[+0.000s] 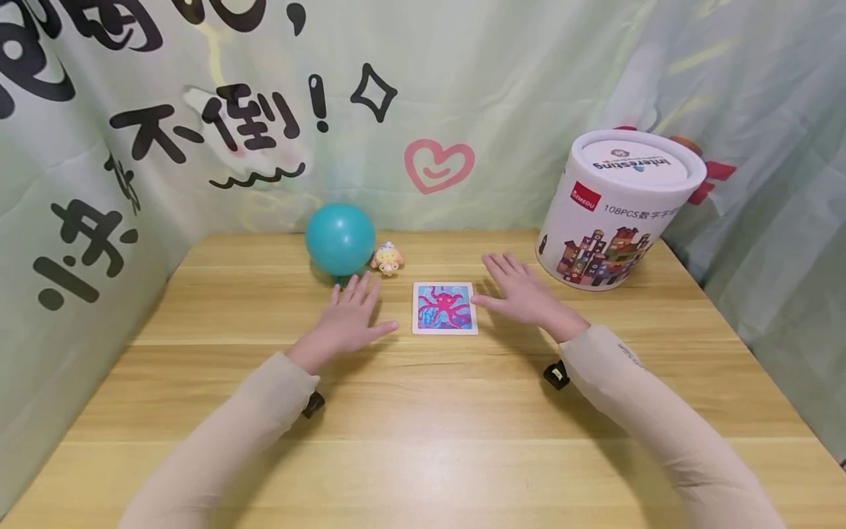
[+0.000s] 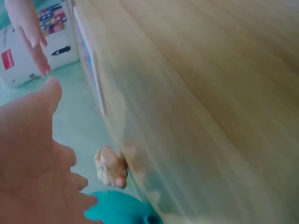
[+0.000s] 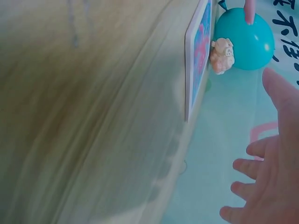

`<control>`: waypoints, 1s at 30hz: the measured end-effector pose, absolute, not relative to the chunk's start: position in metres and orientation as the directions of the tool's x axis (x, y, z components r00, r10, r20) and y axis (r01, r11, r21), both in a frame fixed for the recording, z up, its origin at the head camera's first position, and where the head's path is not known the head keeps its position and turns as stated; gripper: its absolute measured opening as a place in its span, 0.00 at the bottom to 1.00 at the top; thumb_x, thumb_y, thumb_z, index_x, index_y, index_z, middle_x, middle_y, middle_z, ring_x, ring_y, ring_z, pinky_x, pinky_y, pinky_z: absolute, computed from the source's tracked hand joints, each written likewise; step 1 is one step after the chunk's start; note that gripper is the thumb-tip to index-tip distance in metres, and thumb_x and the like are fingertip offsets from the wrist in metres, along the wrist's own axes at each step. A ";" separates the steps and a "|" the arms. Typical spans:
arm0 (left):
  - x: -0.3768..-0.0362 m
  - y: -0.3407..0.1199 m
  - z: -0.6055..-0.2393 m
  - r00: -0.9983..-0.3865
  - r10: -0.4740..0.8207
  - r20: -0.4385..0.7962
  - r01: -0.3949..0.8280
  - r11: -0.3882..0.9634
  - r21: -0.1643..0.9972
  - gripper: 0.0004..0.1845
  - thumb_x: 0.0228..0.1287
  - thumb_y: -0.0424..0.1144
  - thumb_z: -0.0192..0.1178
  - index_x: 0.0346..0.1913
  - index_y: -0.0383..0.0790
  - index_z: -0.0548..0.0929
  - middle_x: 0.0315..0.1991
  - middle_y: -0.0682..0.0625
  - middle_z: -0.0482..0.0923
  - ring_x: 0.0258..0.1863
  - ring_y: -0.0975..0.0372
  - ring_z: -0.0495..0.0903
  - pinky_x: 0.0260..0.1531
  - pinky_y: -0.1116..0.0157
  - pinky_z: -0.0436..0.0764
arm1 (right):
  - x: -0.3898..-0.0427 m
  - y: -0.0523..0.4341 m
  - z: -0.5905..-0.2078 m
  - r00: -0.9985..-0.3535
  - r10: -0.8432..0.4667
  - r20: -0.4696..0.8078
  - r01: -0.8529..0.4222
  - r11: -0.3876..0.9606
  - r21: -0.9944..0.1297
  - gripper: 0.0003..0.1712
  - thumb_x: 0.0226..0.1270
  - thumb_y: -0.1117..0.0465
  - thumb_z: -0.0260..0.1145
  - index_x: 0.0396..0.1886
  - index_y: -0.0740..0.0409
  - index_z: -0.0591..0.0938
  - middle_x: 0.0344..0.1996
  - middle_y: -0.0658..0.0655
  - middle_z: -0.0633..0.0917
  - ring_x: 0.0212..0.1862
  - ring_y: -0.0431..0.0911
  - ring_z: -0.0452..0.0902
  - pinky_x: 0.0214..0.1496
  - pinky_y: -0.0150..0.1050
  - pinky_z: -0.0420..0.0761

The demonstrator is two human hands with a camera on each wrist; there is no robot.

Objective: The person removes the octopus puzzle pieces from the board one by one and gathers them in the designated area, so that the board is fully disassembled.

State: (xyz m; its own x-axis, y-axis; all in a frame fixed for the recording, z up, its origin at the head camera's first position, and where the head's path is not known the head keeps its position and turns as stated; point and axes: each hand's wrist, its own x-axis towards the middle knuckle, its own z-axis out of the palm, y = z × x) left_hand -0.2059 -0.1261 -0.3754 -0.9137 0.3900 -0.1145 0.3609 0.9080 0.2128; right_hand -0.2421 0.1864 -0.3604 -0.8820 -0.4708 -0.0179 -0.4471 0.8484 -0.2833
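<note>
Fingers [image 1: 358, 291] straight, released, both sides | I see left hand [image 1: 346, 321] near balloon [image 1: 340, 239] and small toy [image 1: 388, 259] | right hand [image 1: 521, 294] beside octopus card [image 1: 446, 308]

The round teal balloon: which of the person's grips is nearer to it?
Left. The left grip is just in front of the round teal balloon; the right grip is farther to its right, beyond the square white-bordered octopus card.

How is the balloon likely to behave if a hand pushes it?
The balloon looks inflated, with a neck showing, so it is probably very light and would shift at a slight nudge. Its round shape suggests it could roll, perhaps bumping the toy close beside it. The shiny surface may be somewhat slippery.
</note>
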 end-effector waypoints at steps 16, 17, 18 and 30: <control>-0.244 -0.089 -0.392 -0.779 0.594 -0.200 0.557 0.803 0.212 0.49 0.62 0.65 0.46 0.72 0.34 0.40 0.72 0.41 0.35 0.70 0.51 0.36 0.65 0.52 0.38 | -0.259 0.171 -0.372 -0.788 -0.577 -0.215 -0.496 0.801 -0.336 0.51 0.59 0.42 0.63 0.70 0.67 0.52 0.69 0.66 0.53 0.69 0.63 0.38 0.67 0.57 0.41; -0.245 -0.089 -0.391 -0.774 0.595 -0.218 0.558 0.803 0.208 0.49 0.62 0.65 0.46 0.72 0.34 0.40 0.72 0.41 0.35 0.70 0.51 0.36 0.65 0.52 0.38 | -0.259 0.171 -0.372 -0.785 -0.575 -0.231 -0.490 0.804 -0.336 0.51 0.59 0.43 0.64 0.70 0.67 0.52 0.69 0.66 0.53 0.69 0.63 0.38 0.67 0.57 0.41; -0.247 -0.089 -0.390 -0.769 0.594 -0.236 0.557 0.804 0.206 0.48 0.62 0.64 0.46 0.72 0.34 0.41 0.72 0.41 0.35 0.70 0.51 0.36 0.65 0.52 0.37 | -0.260 0.171 -0.372 -0.781 -0.573 -0.248 -0.484 0.807 -0.339 0.51 0.59 0.43 0.64 0.70 0.66 0.52 0.69 0.66 0.53 0.69 0.62 0.38 0.67 0.56 0.41; -0.249 -0.086 -0.383 -0.747 0.563 -0.353 0.536 0.824 0.183 0.47 0.63 0.64 0.45 0.72 0.35 0.42 0.72 0.43 0.37 0.70 0.53 0.37 0.65 0.53 0.37 | -0.258 0.172 -0.375 -0.760 -0.579 -0.294 -0.480 0.806 -0.346 0.48 0.60 0.45 0.64 0.70 0.66 0.54 0.69 0.65 0.52 0.69 0.63 0.39 0.67 0.56 0.44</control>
State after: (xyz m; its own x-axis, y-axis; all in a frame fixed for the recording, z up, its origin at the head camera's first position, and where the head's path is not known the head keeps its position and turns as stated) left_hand -0.2490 -0.0863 -0.3828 -0.7468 0.5634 -0.3535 0.5356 0.8245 0.1825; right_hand -0.2582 0.1716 -0.3746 -0.7604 -0.5790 -0.2944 -0.4800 0.8062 -0.3458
